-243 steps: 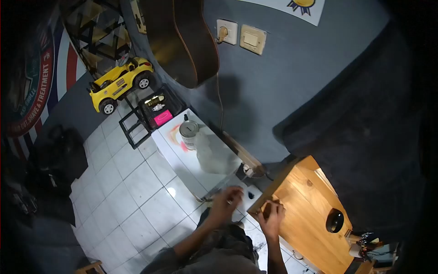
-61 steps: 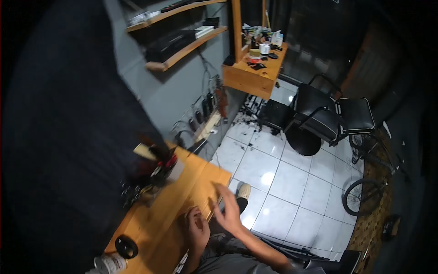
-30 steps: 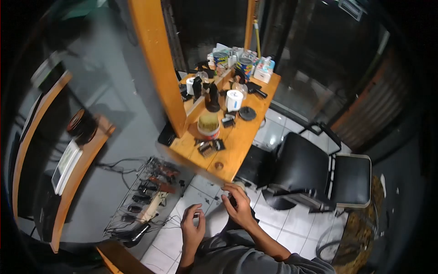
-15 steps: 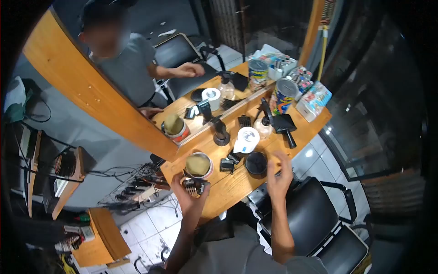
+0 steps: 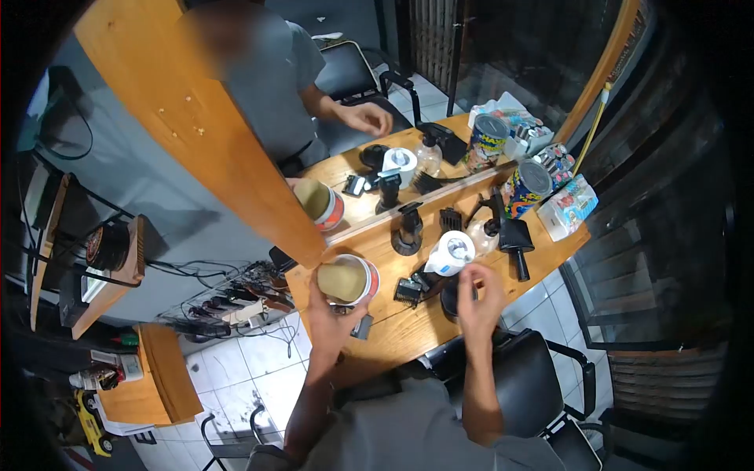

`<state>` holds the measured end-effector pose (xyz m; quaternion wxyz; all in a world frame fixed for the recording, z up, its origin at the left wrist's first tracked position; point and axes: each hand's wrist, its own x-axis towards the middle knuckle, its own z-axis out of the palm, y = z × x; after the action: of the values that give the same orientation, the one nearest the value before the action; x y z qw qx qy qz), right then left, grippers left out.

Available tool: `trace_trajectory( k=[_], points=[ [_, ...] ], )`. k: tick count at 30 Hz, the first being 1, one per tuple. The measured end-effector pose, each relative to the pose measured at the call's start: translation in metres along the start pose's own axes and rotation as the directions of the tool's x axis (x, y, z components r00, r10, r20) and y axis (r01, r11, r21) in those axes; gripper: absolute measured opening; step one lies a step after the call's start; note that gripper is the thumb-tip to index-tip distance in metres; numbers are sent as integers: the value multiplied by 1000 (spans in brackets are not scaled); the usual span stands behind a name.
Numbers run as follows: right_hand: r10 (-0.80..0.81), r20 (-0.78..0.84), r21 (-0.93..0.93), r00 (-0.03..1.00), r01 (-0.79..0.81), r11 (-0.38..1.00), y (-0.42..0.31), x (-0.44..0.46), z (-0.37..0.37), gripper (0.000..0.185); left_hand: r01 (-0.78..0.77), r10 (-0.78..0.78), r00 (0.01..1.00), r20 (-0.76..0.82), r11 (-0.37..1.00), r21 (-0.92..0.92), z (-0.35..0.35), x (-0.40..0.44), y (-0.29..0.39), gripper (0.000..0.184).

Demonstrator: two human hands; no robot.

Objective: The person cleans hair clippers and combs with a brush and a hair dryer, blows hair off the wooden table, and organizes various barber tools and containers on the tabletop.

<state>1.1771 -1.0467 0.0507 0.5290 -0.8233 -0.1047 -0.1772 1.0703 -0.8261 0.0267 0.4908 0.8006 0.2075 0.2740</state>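
Note:
My left hand (image 5: 330,323) is wrapped around the near side of a white and red tub (image 5: 371,281), which stands at the left end of the wooden table. A rounded olive-tan thing (image 5: 341,282), its kind unclear, fills the tub's mouth. Just below that hand lies a small dark clipper guard (image 5: 362,326). Over a round black container (image 5: 449,301) hovers my right hand (image 5: 481,302), fingers loosely bent and apart, holding nothing visible; it partly hides the container. Between the hands is a black comb-like clipper guard (image 5: 408,292).
Behind stand a black hair clipper (image 5: 408,229), a white round container (image 5: 452,253), a spray bottle (image 5: 482,234), a black flat brush (image 5: 515,242), a printed can (image 5: 527,188) and a tissue pack (image 5: 569,206). A mirror rises along the back edge; a black chair (image 5: 510,385) is at right.
My left hand has left the clipper guards and closed around the tub. The right hand has come in over the black container, its fingers more bent. The view has shifted.

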Motion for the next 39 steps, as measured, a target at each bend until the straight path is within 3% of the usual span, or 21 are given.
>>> trace_trajectory(
  k=[1, 2, 4, 10, 15, 19, 25, 28, 32, 35, 37, 39],
  points=[
    [85, 146, 49, 986, -93, 994, -1, -12, 10, 12, -70, 72, 996, -42, 995, 67, -11, 2, 4, 91],
    [-30, 239, -20, 971, 36, 999, -5, -20, 20, 17, -136, 148, 986, -76, 981, 139, -22, 3, 8, 88],
    [-224, 309, -84, 924, 261, 962, -13, -29, 35, 27, -71, 82, 992, -99, 991, 110, -39, 7, 7, 83],
    [-243, 457, -64, 855, 305, 950, -21, -48, 73, 41, -35, 51, 996, -71, 979, 203, -67, 8, -33, 77],
    [-305, 564, -24, 767, 384, 923, -58, -76, 110, 73, 33, -23, 997, -76, 991, 132, -63, 5, -51, 82],
    [-308, 611, -84, 729, 447, 890, -41, -98, 136, 67, 99, -93, 987, -130, 994, 45, -69, 1, -43, 85],
    [-329, 693, -13, 641, 468, 884, -40, -99, 107, 60, 76, -70, 996, -50, 989, 131, -70, -1, -47, 87],
    [-337, 719, 25, 608, 461, 887, -37, -97, 97, 61, 75, -75, 997, 1, 997, 27, -59, 1, -36, 86],
    [-337, 680, 50, 652, 417, 908, -32, -95, 89, 52, 15, -18, 999, 43, 998, 56, -48, 3, -42, 89],
    [-408, 540, 143, 736, 398, 906, -28, -81, 80, 41, -19, 16, 997, 70, 998, 52, -47, 6, -43, 95],
    [-338, 342, 21, 877, 353, 935, -34, -56, 71, 30, -78, 71, 996, 62, 989, 126, -50, 4, -40, 98],
    [-289, 252, -223, 924, 346, 911, -28, -21, 59, 20, -85, 80, 996, 40, 986, 146, -52, 3, -37, 99]
  ],
)
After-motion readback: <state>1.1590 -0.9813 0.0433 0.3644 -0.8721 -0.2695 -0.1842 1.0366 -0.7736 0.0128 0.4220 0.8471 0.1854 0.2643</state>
